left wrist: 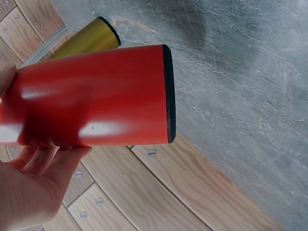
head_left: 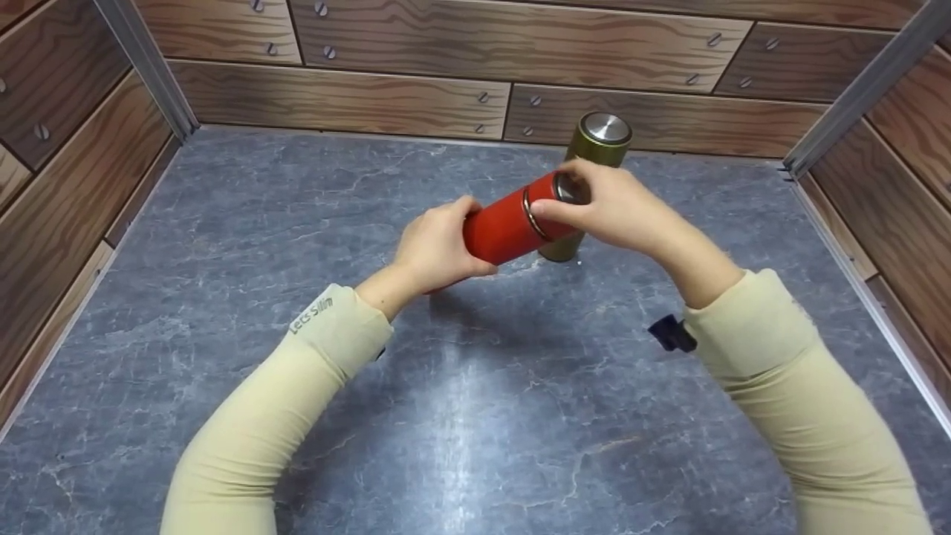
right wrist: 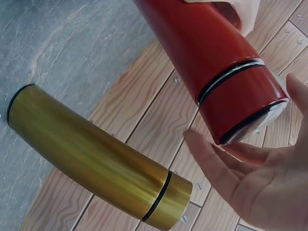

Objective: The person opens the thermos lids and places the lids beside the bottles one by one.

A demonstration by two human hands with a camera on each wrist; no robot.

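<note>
A red thermos bottle (head_left: 504, 227) is held tilted above the table, its capped end up and to the right. My left hand (head_left: 438, 245) grips its lower body, with the thumb on one side and the fingers on the other; the dark base shows in the left wrist view. Around the cap (right wrist: 248, 106) stands my right hand (right wrist: 260, 183), its fingers loosely bent and spread wider than the cap. In the right wrist view the index fingertip lies off the cap. Behind, an olive-gold thermos bottle (head_left: 602, 148) stands upright on the table, partly hidden by the red one.
The grey marbled table (head_left: 297, 193) is bounded by wood-patterned panels (head_left: 356, 93) at the back and both sides. Metal corner posts (head_left: 145, 67) rise at the back corners. A dark strap end (head_left: 672, 333) hangs by the right cuff.
</note>
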